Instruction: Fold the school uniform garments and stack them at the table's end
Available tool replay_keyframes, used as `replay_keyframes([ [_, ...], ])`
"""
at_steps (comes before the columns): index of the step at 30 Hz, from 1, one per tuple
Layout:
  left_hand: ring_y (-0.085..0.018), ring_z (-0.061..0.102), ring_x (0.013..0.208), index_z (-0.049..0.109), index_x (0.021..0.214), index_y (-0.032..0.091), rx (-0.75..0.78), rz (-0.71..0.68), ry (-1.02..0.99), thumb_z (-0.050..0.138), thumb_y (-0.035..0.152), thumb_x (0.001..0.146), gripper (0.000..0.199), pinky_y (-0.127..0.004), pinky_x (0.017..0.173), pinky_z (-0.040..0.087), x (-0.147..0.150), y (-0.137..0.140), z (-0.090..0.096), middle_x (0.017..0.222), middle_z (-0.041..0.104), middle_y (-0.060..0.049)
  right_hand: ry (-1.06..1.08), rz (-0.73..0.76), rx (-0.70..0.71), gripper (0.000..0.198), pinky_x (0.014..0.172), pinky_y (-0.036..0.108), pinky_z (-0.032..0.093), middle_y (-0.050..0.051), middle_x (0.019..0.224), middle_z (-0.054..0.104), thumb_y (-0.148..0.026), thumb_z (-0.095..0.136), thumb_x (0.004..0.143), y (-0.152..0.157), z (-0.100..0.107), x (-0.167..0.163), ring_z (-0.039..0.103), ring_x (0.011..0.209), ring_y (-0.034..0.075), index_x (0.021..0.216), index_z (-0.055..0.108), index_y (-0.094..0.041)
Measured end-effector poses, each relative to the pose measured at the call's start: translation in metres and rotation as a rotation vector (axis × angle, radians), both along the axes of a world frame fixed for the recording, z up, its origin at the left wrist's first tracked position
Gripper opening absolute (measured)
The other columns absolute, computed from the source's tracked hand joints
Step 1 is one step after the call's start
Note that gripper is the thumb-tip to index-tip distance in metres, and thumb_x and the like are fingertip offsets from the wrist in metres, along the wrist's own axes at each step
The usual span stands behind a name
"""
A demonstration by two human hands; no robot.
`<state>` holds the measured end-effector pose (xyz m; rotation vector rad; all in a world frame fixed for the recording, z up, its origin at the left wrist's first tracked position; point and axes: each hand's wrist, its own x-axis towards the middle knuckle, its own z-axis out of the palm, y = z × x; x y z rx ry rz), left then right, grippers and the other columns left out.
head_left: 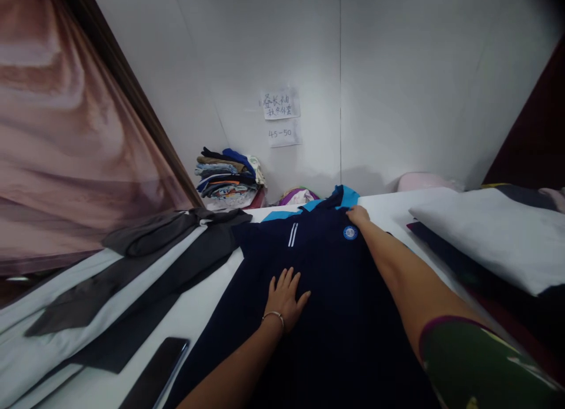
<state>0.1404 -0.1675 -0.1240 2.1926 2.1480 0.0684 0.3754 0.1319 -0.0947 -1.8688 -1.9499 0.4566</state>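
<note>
A navy shirt [326,268] lies spread over the table in front of me. It has a light-blue collar, two white stripes and a round blue badge [350,233] on the chest. On the middle of the fabric my left hand [286,297] rests flat, fingers spread, a bracelet at its wrist. My right hand [358,215] reaches to the far right shoulder, beside the collar and just above the badge. Its fingers are closed on the cloth there; their tips are partly hidden.
A dark phone [155,371] lies at front left, near grey and white garments [145,285]. Folded clothes [229,176] are stacked against the wall. White cloth [494,229] over dark cloth stands at right. Paper signs [282,117] hang on the wall; a pinkish curtain [79,132] covers the left.
</note>
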Motion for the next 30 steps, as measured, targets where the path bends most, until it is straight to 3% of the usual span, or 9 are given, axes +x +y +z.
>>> replay_keyframes([
  [3, -0.026, 0.018, 0.141, 0.037, 0.142, 0.019, -0.001, -0.008, -0.002, 0.027, 0.059, 0.091, 0.065, -0.052, 0.114, 0.015, 0.0, 0.001, -0.001, 0.152, 0.027, -0.007, -0.051, -0.117, 0.031, 0.038, 0.087, 0.037, 0.044, 0.016, 0.118, 0.061, -0.03, 0.036, 0.094, 0.003, 0.003, -0.004, 0.055, 0.111, 0.028, 0.124, 0.054, -0.016],
  [8, -0.026, 0.018, 0.141, 0.037, 0.142, 0.02, 0.005, -0.01, -0.008, 0.027, 0.059, 0.091, 0.066, -0.052, 0.114, 0.015, 0.0, 0.001, -0.003, 0.152, 0.029, -0.007, -0.139, -0.076, -0.02, 0.041, 0.088, 0.044, 0.043, 0.017, 0.113, 0.062, -0.03, 0.05, 0.085, -0.013, -0.002, -0.008, 0.056, 0.107, 0.03, 0.123, 0.051, -0.015],
  [11, -0.026, 0.018, 0.141, 0.037, 0.142, 0.02, 0.015, -0.013, -0.009, 0.026, 0.059, 0.091, 0.066, -0.052, 0.114, 0.015, 0.0, 0.001, -0.002, 0.152, 0.029, -0.007, -0.192, -0.011, 0.072, 0.049, 0.101, 0.05, 0.03, 0.018, 0.134, 0.048, -0.03, 0.048, 0.086, -0.033, -0.006, -0.009, 0.038, 0.128, 0.032, 0.132, 0.042, -0.014],
  [14, -0.026, 0.018, 0.141, 0.037, 0.142, 0.02, 0.012, -0.007, -0.01, 0.026, 0.059, 0.09, 0.065, -0.052, 0.113, 0.016, 0.0, 0.001, -0.003, 0.152, 0.029, -0.007, -0.28, 0.203, 0.131, 0.058, 0.11, 0.046, 0.019, 0.014, 0.15, 0.029, -0.036, 0.045, 0.088, -0.058, -0.013, -0.006, 0.018, 0.139, 0.028, 0.141, 0.031, -0.015],
  [16, -0.026, 0.018, 0.141, 0.037, 0.142, 0.02, 0.008, -0.006, -0.009, 0.026, 0.059, 0.09, 0.066, -0.051, 0.113, 0.016, -0.001, 0.002, -0.004, 0.152, 0.028, -0.006, -0.353, 0.374, 0.086, 0.059, 0.109, 0.043, 0.023, 0.011, 0.15, 0.03, -0.043, 0.046, 0.088, -0.075, -0.021, 0.0, 0.021, 0.139, 0.026, 0.14, 0.036, -0.018],
  [18, -0.026, 0.018, 0.141, 0.037, 0.142, 0.02, 0.017, -0.003, -0.005, 0.025, 0.059, 0.09, 0.066, -0.051, 0.113, 0.015, -0.001, 0.003, -0.005, 0.152, 0.027, -0.006, -0.403, 0.441, 0.034, 0.055, 0.108, 0.042, 0.027, 0.012, 0.148, 0.035, -0.046, 0.046, 0.088, -0.089, -0.026, 0.01, 0.027, 0.137, 0.027, 0.136, 0.044, -0.019],
  [23, -0.026, 0.018, 0.141, 0.038, 0.142, 0.021, 0.024, 0.001, 0.001, 0.023, 0.06, 0.09, 0.067, -0.05, 0.113, 0.015, 0.0, 0.005, -0.005, 0.152, 0.028, -0.006, -0.446, 0.335, 0.017, 0.054, 0.112, 0.039, 0.019, 0.011, 0.148, 0.035, -0.044, 0.048, 0.087, -0.115, -0.025, 0.063, 0.023, 0.139, 0.026, 0.134, 0.048, -0.018],
  [27, -0.025, 0.017, 0.141, 0.036, 0.143, 0.02, 0.011, -0.001, 0.001, 0.023, 0.059, 0.09, 0.066, -0.05, 0.113, 0.014, 0.002, 0.006, -0.001, 0.153, 0.026, -0.006, -0.47, 0.126, -0.061, 0.057, 0.103, 0.043, 0.034, 0.021, 0.134, 0.049, -0.048, 0.032, 0.093, -0.128, -0.017, 0.119, 0.044, 0.127, 0.03, 0.129, 0.052, -0.009],
  [30, -0.024, 0.017, 0.141, 0.037, 0.142, 0.02, 0.018, -0.011, -0.012, 0.022, 0.059, 0.09, 0.067, -0.05, 0.113, 0.014, 0.002, 0.005, -0.001, 0.152, 0.027, -0.007, -0.479, 0.059, -0.046, 0.056, 0.103, 0.043, 0.033, 0.018, 0.137, 0.047, -0.048, 0.029, 0.094, -0.141, -0.013, 0.137, 0.041, 0.129, 0.028, 0.132, 0.049, -0.013],
])
